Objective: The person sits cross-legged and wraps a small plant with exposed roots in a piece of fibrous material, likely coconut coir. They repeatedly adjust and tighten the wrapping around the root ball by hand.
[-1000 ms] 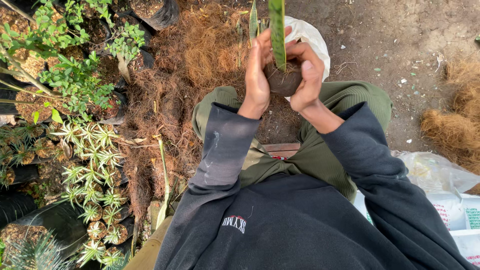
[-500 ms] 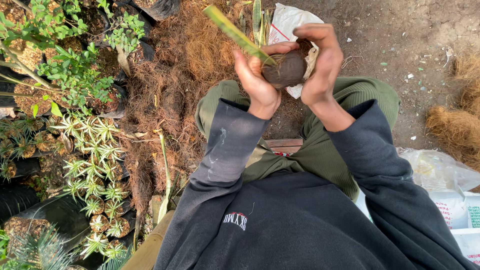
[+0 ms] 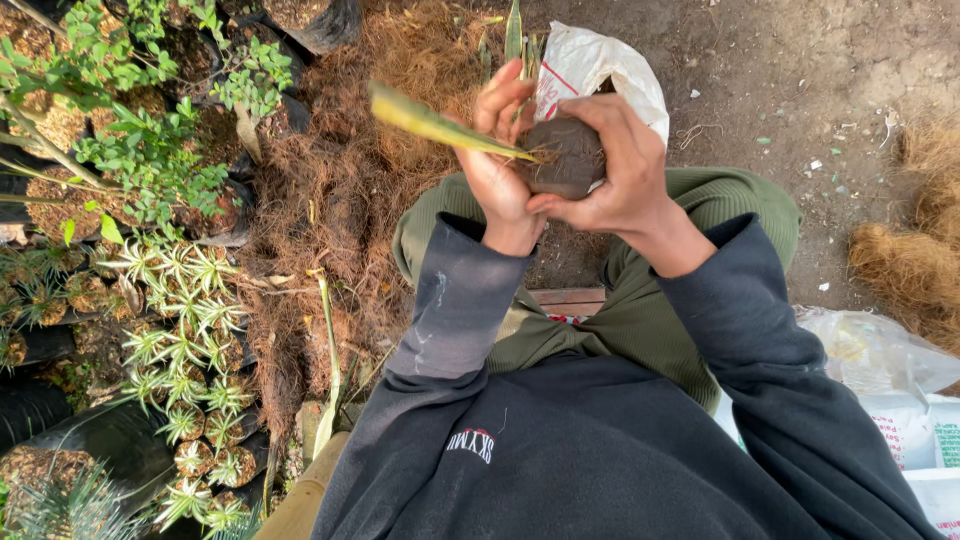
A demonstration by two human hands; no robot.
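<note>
A dark, rounded root ball point(image 3: 565, 157) sits up between both hands, above the person's knees, and a long yellow-green leaf point(image 3: 440, 124) sticks out of it sideways, pointing toward the upper left; the right hand point(image 3: 618, 170) is cupped over the ball from the right, fingers curled round its top and thumb tucked under, a firm wrap; the left hand point(image 3: 498, 160) presses in from the other side, fingers bent and closed against the ball just where the leaf comes out; both hands touching it, nothing loose. Just behind the hands, a white plastic bag point(image 3: 600, 62) stands on the bare dirt ground point(image 3: 800, 70), with a few upright green blades point(image 3: 514, 35) beside it; under the forearms, olive-green trousers point(image 3: 700, 260) and dark sleeves point(image 3: 470, 300). Out to the left, a spread of dry brown fibre point(image 3: 340, 200); further left, rows of small striped plants point(image 3: 190, 350) in black bags, and leafier green seedlings point(image 3: 140, 150) toward the top left corner; at the right edge, another clump of brown fibre point(image 3: 910, 270); white sacks point(image 3: 900, 420) at the lower right.
</note>
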